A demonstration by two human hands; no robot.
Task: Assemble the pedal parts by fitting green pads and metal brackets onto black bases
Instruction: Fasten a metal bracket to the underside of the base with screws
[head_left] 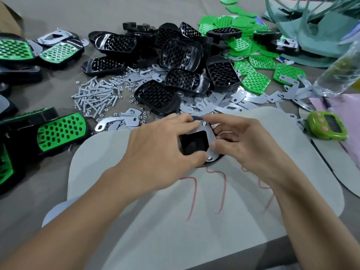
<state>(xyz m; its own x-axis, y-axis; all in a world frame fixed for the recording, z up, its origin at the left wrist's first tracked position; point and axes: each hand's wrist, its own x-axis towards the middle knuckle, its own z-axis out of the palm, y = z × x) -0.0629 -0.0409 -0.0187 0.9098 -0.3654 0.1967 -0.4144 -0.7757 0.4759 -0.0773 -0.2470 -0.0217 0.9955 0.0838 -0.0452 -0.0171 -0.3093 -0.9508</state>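
Note:
A black pedal base (191,146) lies upside down on a pale felt mat (148,211), with a metal bracket (209,136) laid over its square opening. My left hand (161,145) grips the base from the left, thumb and fingers around its edges. My right hand (239,139) pinches the bracket's right side, fingertips at a screw near its top. A heap of black bases (175,61) sits behind. Loose green pads (255,80) lie at the back right. Flat metal brackets (233,98) are scattered just beyond the mat.
Screws and nuts (97,94) are spread at the middle left. Assembled pedals with green pads (60,130) lie along the left edge. A green timer (327,125) sits at the right, near a clear plastic bottle (339,71) and green cloth (321,26).

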